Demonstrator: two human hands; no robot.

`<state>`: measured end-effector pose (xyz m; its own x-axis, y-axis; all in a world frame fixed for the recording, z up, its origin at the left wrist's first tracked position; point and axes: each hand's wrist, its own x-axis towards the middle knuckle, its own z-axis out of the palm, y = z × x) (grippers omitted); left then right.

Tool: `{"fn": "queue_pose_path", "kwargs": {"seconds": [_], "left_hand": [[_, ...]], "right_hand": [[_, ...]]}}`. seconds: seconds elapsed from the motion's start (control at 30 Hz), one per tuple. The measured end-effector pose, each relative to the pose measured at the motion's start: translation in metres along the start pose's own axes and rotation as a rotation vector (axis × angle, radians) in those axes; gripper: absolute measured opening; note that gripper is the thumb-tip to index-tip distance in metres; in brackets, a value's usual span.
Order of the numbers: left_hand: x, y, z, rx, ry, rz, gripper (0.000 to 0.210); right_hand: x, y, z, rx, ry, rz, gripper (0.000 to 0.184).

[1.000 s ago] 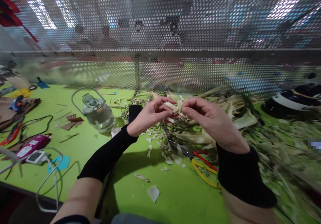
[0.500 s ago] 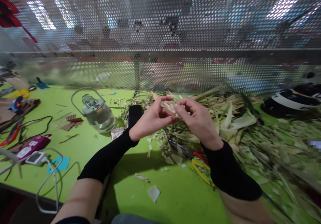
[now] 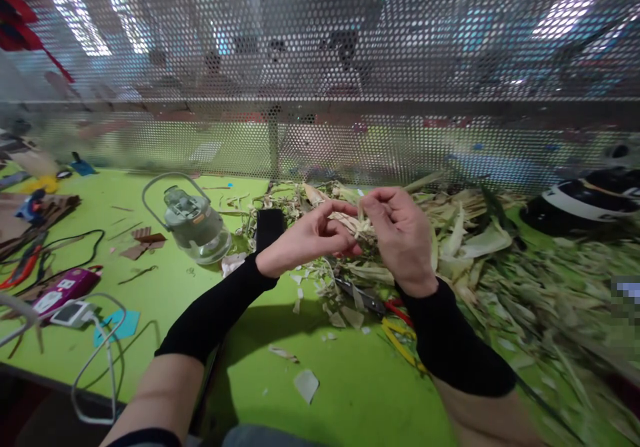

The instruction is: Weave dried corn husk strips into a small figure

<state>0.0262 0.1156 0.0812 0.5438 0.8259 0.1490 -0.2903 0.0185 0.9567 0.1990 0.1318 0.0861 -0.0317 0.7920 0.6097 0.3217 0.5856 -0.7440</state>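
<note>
Between my two hands is a small pale piece of corn husk point(image 3: 365, 225), its outline hard to separate from the husks behind. My right hand point(image 3: 403, 237) pinches its upper end with thumb and fingertips. My left hand point(image 3: 313, 237) curls around the other side, thumb and fingers closed near the husk's lower part; exactly what those fingertips grip is partly hidden. Beneath the hands lie scissors point(image 3: 367, 295) with red and yellow handles, among husk scraps. A heap of dried corn husks point(image 3: 475, 240) spreads behind and to the right of my right hand.
A clear water bottle point(image 3: 197, 227) with a looped handle stands left of a black phone point(image 3: 270, 228). Farther left are a purple device point(image 3: 67, 292), a white cable and pliers point(image 3: 24, 270). A perforated metal screen point(image 3: 320, 133) borders the back; a black-and-white object point(image 3: 580, 200) sits right.
My right hand has moved slightly up and to the right, away from my left hand, so the pale husk shows more between them. My left fingers have lowered slightly.
</note>
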Motion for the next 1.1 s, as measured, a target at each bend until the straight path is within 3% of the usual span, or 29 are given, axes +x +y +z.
{"fn": "queue_pose_path", "kwargs": {"seconds": [0.1, 0.23, 0.4, 0.57, 0.77, 0.93, 1.1], "left_hand": [[-0.001, 0.001, 0.001, 0.016, -0.036, -0.034, 0.042], [-0.002, 0.000, 0.003, 0.007, -0.023, -0.014, 0.038], [0.001, -0.004, 0.004, 0.015, 0.092, 0.058, 0.039], [0.003, -0.005, 0.000, 0.017, 0.267, 0.184, 0.056], [0.006, -0.006, -0.002, -0.070, 0.221, 0.167, 0.051], [0.011, -0.010, -0.001, -0.135, 0.273, 0.246, 0.047], [0.015, -0.015, -0.003, -0.048, 0.225, 0.269, 0.053]], "right_hand": [[0.001, 0.001, -0.001, -0.001, 0.072, -0.010, 0.033], [0.000, 0.002, -0.001, -0.064, 0.069, -0.046, 0.033], [-0.003, 0.004, 0.003, -0.075, 0.036, -0.109, 0.033], [0.001, 0.000, 0.001, 0.079, -0.073, 0.024, 0.034], [0.003, -0.004, -0.003, 0.135, -0.157, 0.044, 0.025], [0.001, -0.006, -0.003, 0.204, -0.218, 0.035, 0.022], [-0.001, -0.009, -0.001, 0.236, -0.222, 0.027, 0.018]]}}
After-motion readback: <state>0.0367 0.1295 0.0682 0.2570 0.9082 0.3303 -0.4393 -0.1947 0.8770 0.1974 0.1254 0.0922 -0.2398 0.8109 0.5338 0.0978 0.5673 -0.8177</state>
